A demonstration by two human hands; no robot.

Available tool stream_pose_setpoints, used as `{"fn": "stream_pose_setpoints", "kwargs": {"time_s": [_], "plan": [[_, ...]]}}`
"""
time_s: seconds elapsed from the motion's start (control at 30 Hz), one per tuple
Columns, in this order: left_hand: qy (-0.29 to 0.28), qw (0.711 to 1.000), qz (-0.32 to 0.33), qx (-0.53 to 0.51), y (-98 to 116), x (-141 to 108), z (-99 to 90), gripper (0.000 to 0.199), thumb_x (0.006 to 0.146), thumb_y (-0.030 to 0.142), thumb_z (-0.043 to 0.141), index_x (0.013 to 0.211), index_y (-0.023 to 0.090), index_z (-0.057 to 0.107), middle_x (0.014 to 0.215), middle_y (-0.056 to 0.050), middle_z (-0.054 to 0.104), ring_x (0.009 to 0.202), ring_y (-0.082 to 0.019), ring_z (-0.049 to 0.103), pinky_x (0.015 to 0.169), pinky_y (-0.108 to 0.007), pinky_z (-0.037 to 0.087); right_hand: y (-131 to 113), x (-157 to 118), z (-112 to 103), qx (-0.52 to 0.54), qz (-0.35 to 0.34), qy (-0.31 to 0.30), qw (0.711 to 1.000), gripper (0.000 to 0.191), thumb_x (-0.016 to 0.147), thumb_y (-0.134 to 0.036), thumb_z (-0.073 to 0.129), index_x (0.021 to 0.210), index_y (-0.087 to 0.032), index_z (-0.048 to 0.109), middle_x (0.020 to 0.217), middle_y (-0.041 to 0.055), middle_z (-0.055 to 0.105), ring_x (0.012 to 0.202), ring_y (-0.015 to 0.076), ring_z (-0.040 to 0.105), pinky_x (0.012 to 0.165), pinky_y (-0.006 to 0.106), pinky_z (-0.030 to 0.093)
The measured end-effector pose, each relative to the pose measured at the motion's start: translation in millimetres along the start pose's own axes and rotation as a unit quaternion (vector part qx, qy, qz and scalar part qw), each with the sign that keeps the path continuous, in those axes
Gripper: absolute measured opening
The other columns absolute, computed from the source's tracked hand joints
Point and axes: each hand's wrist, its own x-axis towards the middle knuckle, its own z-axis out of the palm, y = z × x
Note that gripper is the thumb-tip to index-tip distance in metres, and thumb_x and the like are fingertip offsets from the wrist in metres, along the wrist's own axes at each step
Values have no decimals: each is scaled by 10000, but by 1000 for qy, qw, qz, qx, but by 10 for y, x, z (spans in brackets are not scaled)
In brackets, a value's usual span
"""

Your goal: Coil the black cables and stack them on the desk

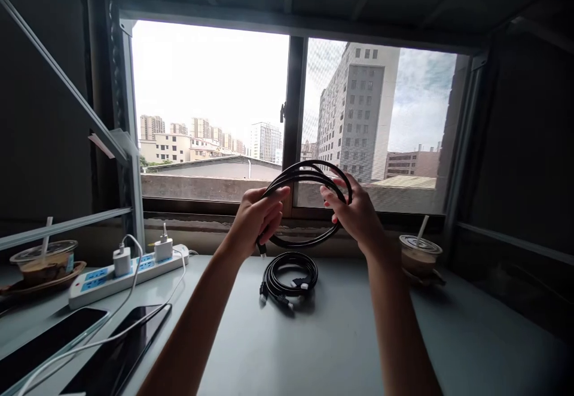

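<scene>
Raised above the desk, a black cable [309,173] is looped into a loose coil between my two hands. My left hand [259,216] is closed round the left side of the coil, and a cable end with a plug [262,247] hangs below its fingers. On the right side, my right hand [354,204] grips the loops between thumb and fingers, some of which are hidden behind the cable. Lying on the desk below is another coiled black cable [271,276], with several plug ends showing at its front and inside the ring.
A white power strip [147,268] with two chargers stands at left; white cords run to two phones [130,348]. Iced drinks in lidded cups stand at the far left [45,264] and right [419,252]. A metal frame [137,145] surrounds the window behind the desk [332,348].
</scene>
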Motion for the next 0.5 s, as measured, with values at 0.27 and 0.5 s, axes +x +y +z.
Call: {"fn": "stream_pose_setpoints", "kwargs": {"time_s": [0.27,0.5], "plan": [[-2,996,79,-30,23,-32,10,486,687,201,646,388,175,264,326,100,172,221,-11,197,255,-185,59,-56,-73,-68,-142,-66,1,988,220,790,-312,557,904,-179,690,768,54,695,766,216,649,726,339,490],[-16,999,22,-33,65,-21,-11,562,701,275,629,366,180,188,287,79,183,211,-27,247,264,-196,120,-257,-179,-187,-63,-92,-64,992,359,875,-438,460,785,-186,700,484,-3,595,502,132,593,531,241,434]]}}
